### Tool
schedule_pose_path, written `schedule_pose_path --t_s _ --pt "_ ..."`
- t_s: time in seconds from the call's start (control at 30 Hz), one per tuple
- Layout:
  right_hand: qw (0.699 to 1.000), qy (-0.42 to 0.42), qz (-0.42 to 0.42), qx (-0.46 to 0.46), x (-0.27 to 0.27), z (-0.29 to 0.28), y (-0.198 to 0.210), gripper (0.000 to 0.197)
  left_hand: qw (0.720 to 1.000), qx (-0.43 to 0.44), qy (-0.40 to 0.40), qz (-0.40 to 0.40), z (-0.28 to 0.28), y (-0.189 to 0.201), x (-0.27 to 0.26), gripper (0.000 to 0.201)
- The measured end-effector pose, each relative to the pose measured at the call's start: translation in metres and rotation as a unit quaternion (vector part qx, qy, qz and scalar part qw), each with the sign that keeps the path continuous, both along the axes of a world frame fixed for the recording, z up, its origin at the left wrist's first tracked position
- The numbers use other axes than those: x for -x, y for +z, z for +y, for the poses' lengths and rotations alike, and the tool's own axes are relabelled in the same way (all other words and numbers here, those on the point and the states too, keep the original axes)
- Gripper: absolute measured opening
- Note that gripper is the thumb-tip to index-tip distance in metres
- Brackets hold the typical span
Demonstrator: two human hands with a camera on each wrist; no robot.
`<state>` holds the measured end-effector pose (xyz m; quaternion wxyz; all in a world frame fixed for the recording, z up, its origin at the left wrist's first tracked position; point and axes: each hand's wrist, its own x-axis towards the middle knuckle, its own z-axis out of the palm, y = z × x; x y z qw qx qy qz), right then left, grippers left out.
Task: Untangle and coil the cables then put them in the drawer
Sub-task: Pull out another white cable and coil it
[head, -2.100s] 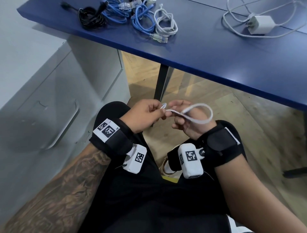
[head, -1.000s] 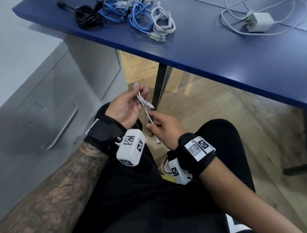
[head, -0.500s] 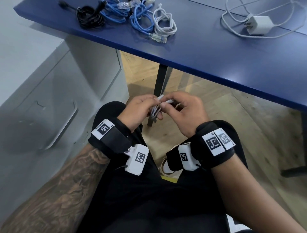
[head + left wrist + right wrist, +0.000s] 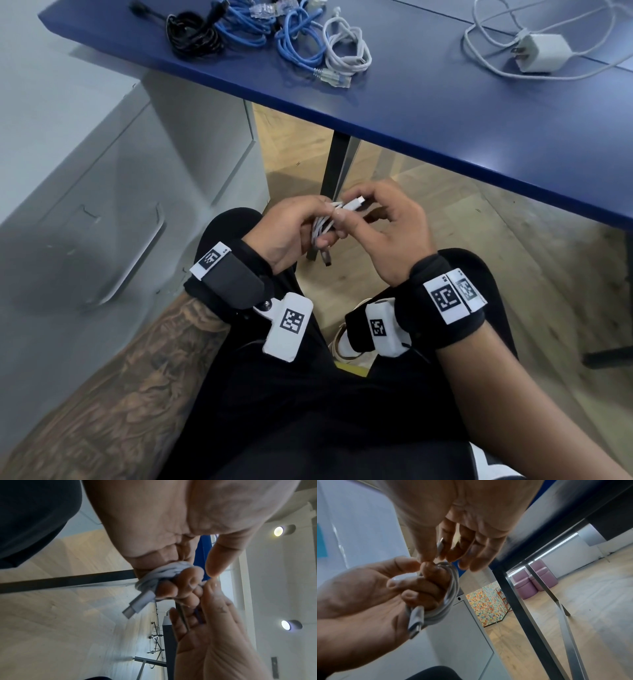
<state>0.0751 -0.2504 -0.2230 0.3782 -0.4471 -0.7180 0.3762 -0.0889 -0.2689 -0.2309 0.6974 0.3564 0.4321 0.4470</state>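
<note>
Wrapping white cable (image 4: 323, 224) round left hand (image 4: 286, 233) fingers, right hand (image 4: 387, 236) pinching its plug

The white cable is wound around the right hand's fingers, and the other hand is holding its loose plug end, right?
Not quite: it is the other way round. The white cable is wound around the fingers of the left hand, and the right hand pinches the loose plug end. The right wrist view shows the coil looped on the left fingers most clearly.
</note>
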Motion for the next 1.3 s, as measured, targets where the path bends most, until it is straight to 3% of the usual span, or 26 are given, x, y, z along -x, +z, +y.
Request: schedule_pose_path --t_s 0.1,0.2,0.37,0.47,0.67,0.97,1.17,1.3 --pt "0.997 0.024 0.044 0.058 0.0 0.003 -0.002 0.011 1.0 0.0 -0.01 -0.01 0.002 0.0 0.004 0.017" --pt "0.998 0.037 0.032 0.047 0.001 0.004 -0.007 0.011 0.999 0.02 -0.002 -0.028 0.002 -0.002 0.007 0.016" --pt "0.984 0.073 0.123 0.11 -0.003 0.002 -0.001 0.008 0.998 0.024 0.019 -0.055 0.0 -0.002 0.006 0.02" --pt "0.978 0.061 0.154 0.124 -0.002 0.002 -0.001 0.009 0.999 0.007 0.012 -0.03 0.001 0.002 0.004 0.021" --pt "0.977 0.071 0.139 0.147 -0.007 0.009 0.002 0.022 0.999 -0.046 0.016 0.003 -0.002 0.001 0.002 0.021" --pt "0.985 0.072 0.125 0.097 -0.008 0.012 0.008 0.016 0.986 -0.116 0.056 0.102 -0.004 0.009 0.0 0.018" --pt "0.986 0.082 0.124 0.079 -0.003 0.01 0.008 0.013 0.997 -0.043 0.051 0.027 -0.002 0.013 0.004 0.019" --pt "0.987 0.067 0.124 0.082 -0.006 0.012 0.011 0.013 0.994 -0.074 0.045 0.073 -0.002 0.007 0.008 0.022"
